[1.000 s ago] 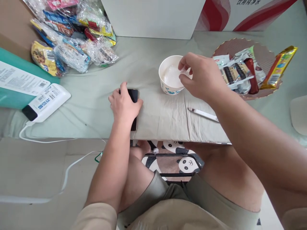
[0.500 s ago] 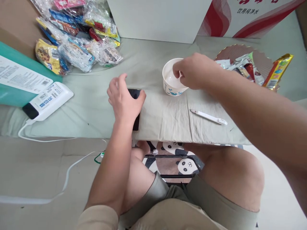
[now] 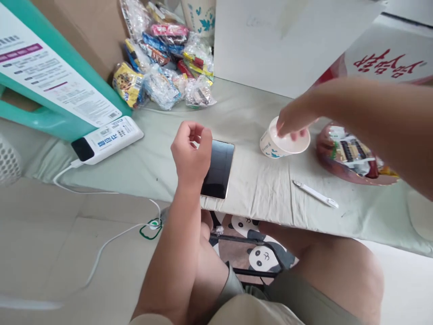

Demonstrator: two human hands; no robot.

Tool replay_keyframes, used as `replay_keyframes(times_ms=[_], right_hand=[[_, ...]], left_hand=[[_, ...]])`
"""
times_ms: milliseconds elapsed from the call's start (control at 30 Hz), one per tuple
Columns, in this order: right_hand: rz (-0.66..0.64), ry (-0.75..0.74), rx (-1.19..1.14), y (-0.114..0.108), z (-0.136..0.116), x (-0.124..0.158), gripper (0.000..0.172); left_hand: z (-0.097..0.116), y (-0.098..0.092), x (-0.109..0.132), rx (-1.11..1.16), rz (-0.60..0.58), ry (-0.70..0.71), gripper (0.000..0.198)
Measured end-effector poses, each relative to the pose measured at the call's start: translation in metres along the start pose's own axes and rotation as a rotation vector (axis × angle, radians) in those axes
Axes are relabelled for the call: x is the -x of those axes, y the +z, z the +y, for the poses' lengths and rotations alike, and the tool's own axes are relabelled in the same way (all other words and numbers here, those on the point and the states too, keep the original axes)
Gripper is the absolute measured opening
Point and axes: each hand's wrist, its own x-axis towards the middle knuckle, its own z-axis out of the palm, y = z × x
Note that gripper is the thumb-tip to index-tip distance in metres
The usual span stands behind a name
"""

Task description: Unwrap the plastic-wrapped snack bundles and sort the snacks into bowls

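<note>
My right hand [image 3: 297,118] reaches down into a white paper bowl [image 3: 274,146] with blue leaf prints. Its fingers are bent together inside the rim; blur and the bowl's wall hide their tips, and I cannot make out what they pinch. Loosely curled into a fist, my left hand [image 3: 192,151] hovers at the left edge of a dark-screened phone [image 3: 219,169], with nothing visible in it. The phone lies flat near the table's front edge. To the right of it, in front of the bowl, lies a slim white pen-like tool [image 3: 315,194].
Wrapped snacks [image 3: 165,67] are heaped at the back left, near another paper cup [image 3: 202,18]. A pink dish [image 3: 321,153] of packets stands under my right forearm. Large boxes [image 3: 270,45] line the back. A green jug [image 3: 40,122] and cabled white power bank [image 3: 111,137] are at left.
My left hand has curled from spread fingers and uncovered more of the phone. My right hand stays at the bowl. The view has turned, so more of the left side shows.
</note>
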Motion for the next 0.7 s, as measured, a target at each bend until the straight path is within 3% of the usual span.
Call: replay_keyframes(times_ms=[67, 133, 200, 267, 367, 433, 700], right_hand=[[-0.13, 0.115, 0.268, -0.002, -0.04, -0.02, 0.032], [-0.167, 0.116, 0.416, 0.016, -0.08, -0.034, 0.018], [-0.17, 0.015, 0.435, 0.05, -0.11, -0.041, 0.057], [-0.199, 0.014, 0.395, 0.088, -0.125, -0.045, 0.077], [-0.209, 0.087, 0.341, 0.131, -0.123, -0.05, 0.067], [-0.189, 0.105, 0.315, 0.141, -0.115, -0.052, 0.05], [-0.04, 0.095, 0.108, 0.12, -0.088, -0.027, 0.041]], left_hand=[[0.0, -0.005, -0.003, 0.046, 0.008, -0.031, 0.013], [-0.001, -0.007, -0.006, 0.059, 0.012, -0.054, 0.015], [-0.002, -0.008, -0.009, 0.053, 0.014, -0.068, 0.017], [-0.004, -0.009, -0.011, 0.049, 0.014, -0.072, 0.019], [-0.007, -0.013, -0.014, 0.029, 0.015, -0.084, 0.021], [-0.01, -0.017, -0.015, 0.013, 0.015, -0.102, 0.023], [-0.006, -0.013, -0.018, 0.06, -0.032, -0.13, 0.025]])
